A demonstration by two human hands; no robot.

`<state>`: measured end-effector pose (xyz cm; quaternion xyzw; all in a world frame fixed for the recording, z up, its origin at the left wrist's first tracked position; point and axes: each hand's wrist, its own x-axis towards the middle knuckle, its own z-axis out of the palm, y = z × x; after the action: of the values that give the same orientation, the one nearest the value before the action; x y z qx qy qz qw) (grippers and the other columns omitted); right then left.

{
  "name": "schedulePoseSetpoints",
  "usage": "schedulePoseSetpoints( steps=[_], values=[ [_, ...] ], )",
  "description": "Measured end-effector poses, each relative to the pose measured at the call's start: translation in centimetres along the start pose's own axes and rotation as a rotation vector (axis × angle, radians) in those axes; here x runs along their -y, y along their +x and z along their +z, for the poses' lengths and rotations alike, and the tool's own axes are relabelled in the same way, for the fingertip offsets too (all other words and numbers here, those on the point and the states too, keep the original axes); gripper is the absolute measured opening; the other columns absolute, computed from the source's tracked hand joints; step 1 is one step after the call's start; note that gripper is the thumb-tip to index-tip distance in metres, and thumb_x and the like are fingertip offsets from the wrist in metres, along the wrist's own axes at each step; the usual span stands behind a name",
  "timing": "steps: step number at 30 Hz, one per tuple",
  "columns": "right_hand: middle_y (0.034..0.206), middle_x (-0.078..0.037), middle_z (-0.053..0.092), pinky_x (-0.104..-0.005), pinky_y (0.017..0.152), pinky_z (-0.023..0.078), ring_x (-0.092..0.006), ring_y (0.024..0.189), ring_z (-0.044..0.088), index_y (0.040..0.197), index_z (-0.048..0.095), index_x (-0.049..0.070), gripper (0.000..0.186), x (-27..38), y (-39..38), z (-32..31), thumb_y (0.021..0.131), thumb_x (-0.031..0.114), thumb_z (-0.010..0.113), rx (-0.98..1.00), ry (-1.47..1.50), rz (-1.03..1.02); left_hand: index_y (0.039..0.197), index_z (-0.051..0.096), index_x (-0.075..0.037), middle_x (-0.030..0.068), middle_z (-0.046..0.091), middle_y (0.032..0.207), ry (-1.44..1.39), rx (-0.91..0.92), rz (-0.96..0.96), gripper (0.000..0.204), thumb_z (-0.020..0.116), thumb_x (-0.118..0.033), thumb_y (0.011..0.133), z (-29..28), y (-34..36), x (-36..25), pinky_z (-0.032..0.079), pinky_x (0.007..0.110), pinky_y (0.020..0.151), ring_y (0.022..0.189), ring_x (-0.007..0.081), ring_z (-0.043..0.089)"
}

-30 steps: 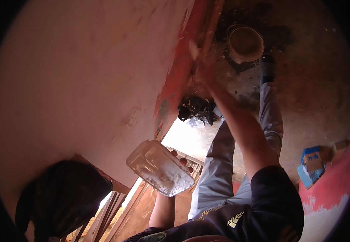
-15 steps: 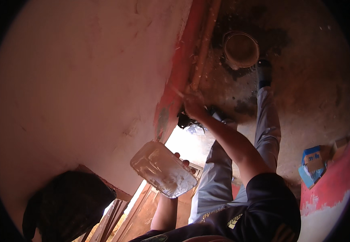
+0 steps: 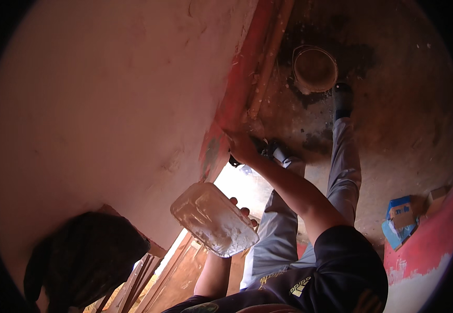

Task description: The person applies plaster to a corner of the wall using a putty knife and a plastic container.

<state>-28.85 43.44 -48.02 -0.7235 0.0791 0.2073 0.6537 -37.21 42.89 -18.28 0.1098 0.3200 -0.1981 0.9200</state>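
Note:
My left hand [image 3: 245, 212] grips a translucent, rectangular plastic tub [image 3: 213, 219] from beneath and along its right side; only fingertips show past the rim. Whitish smears coat the tub's inside. My right hand [image 3: 241, 147] reaches forward to the red lower band [image 3: 230, 107] of the wall on my left. Its fingers look closed at the wall's surface, but dim light and blur hide what they hold. A grey patch [image 3: 212, 152] marks the red paint just beside this hand. Above the band the wall [image 3: 117, 104] is pale.
A round bucket [image 3: 315, 69] stands on the stained floor [image 3: 393, 120] by my outstretched foot. Opened blue and brown boxes [image 3: 401, 216] lie at right beside a red-and-white wall [image 3: 424, 255]. A dark cloth-like shape [image 3: 88, 261] hangs at lower left, near a wooden frame [image 3: 138, 281].
My right hand has moved slightly left and nearer, toward the grey patch on the wall. The tub stays almost still in my left hand, and the view has shifted a little.

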Motion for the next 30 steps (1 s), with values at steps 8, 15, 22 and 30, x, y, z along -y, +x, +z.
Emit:
schedulePoseSetpoints(
  steps=[8,15,22,30],
  values=[
    [0.097,-0.009,0.065,-0.0331,0.06,0.051,-0.0186,0.072,0.063,0.127,0.058,0.008,0.032,-3.4,19.6,-19.1,0.101,0.02,0.045,-0.725,0.069,-0.231,0.149,0.033,-0.014,0.0141,0.036,0.149,0.003,0.029,0.012,0.068,0.061,-0.039,0.093,-1.0,0.2,0.1,0.031,0.071,0.104,0.135,0.0413,0.038],
    [0.115,-0.012,0.053,-0.0348,0.088,0.041,-0.022,0.104,0.049,0.129,0.051,0.005,0.036,4.8,15.3,-11.1,0.093,0.008,0.054,-0.381,0.277,-0.1,0.146,0.036,-0.014,0.0093,0.039,0.149,0.028,-0.088,0.108,0.065,0.064,-0.035,0.092,-1.7,-0.9,0.2,0.032,0.072,0.103,0.132,0.038,0.042],
    [0.139,-0.021,0.052,-0.035,0.114,0.03,-0.0253,0.134,0.046,0.144,0.047,0.012,0.049,1.9,1.4,-8.5,0.096,0.002,0.037,0.16,0.153,-0.075,0.141,0.044,-0.012,0.008,0.044,0.144,0.041,-0.042,0.043,0.059,0.067,-0.032,0.09,1.0,0.8,-0.3,0.041,0.068,0.097,0.126,0.034,0.047],
    [0.094,-0.003,0.062,-0.0231,0.064,0.05,-0.0091,0.077,0.06,0.132,0.054,0.008,0.035,-4.6,26.6,-32.3,0.098,0.018,0.051,-0.176,0.814,-0.424,0.146,0.037,-0.01,0.0246,0.051,0.133,-0.134,0.027,-0.058,0.079,0.069,-0.048,0.084,-0.2,2.7,1.5,0.043,0.062,0.098,0.12,0.0494,0.05]
  ],
)
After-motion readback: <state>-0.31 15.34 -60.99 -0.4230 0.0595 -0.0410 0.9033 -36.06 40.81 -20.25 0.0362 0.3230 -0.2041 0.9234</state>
